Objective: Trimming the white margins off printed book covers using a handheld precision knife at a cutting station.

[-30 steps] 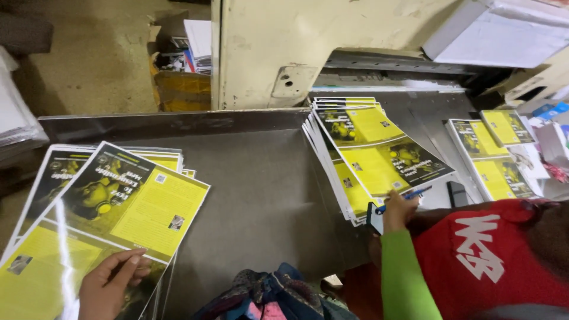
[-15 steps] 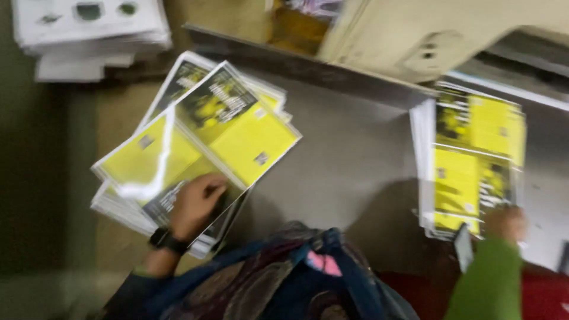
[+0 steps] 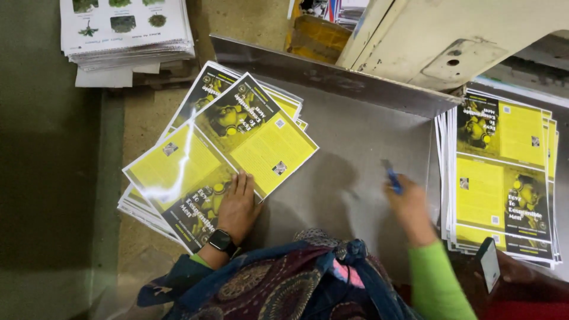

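Observation:
My left hand (image 3: pixel 237 204), with a black watch on the wrist, lies flat on the near edge of a fanned stack of yellow and black printed sheets (image 3: pixel 249 136) at the table's left end. My right hand (image 3: pixel 409 207), in a green sleeve and blurred, hovers over the grey metal table (image 3: pixel 349 148) with its fingers closed around a blue pen (image 3: pixel 391 176). A second stack of the same yellow and black sheets (image 3: pixel 504 178) lies just right of that hand, apart from it.
A cream machine housing (image 3: pixel 450 35) overhangs the table's far side. A pile of white printed sheets (image 3: pixel 127 29) sits on the floor at the upper left. A phone (image 3: pixel 489 264) stands at the right stack's near corner. A patterned scarf covers the bottom edge.
My right hand has left the right stack and moved left over the bare metal with the pen. My left hand stays on the left stack. The view has tilted further down.

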